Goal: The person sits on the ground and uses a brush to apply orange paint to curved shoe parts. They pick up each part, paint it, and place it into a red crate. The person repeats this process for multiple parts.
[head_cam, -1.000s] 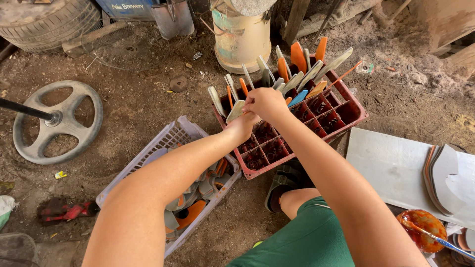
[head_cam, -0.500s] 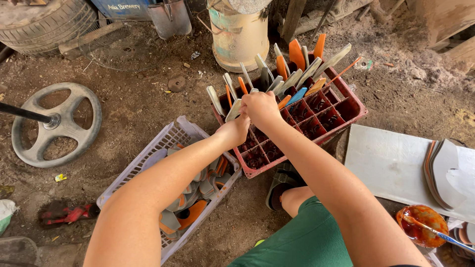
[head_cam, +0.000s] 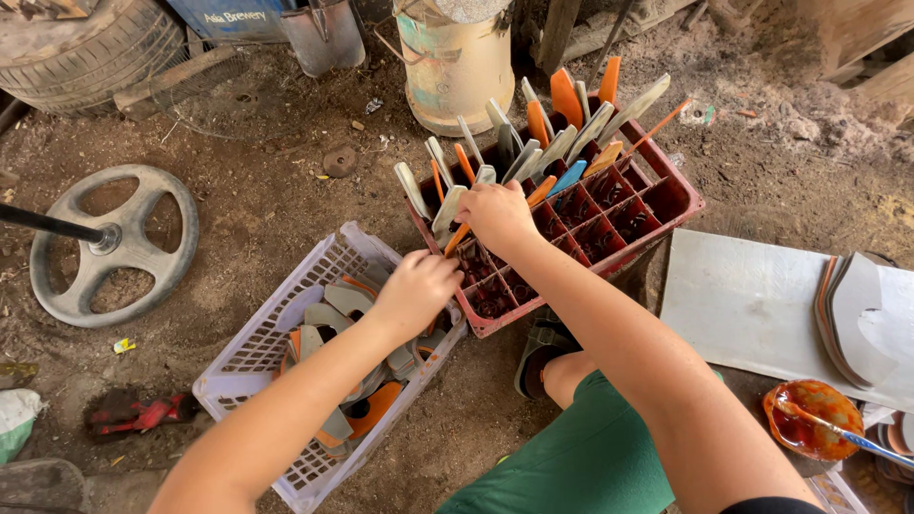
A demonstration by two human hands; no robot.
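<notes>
R hand (head_cam: 495, 214) fingers gripping grey sole piece (head_cam: 447, 211) in red crate (head_cam: 666, 205), L hand (head_cam: 419, 290) curled, grip unclear

My right hand (head_cam: 495, 214) covers whatever its fingers pinch at the red crate's (head_cam: 681, 205) near-left corner, my left hand (head_cam: 414, 290) hides the pieces under it in the white basket (head_cam: 257, 347), and the tyre (head_cam: 86, 43) is cropped.
</notes>
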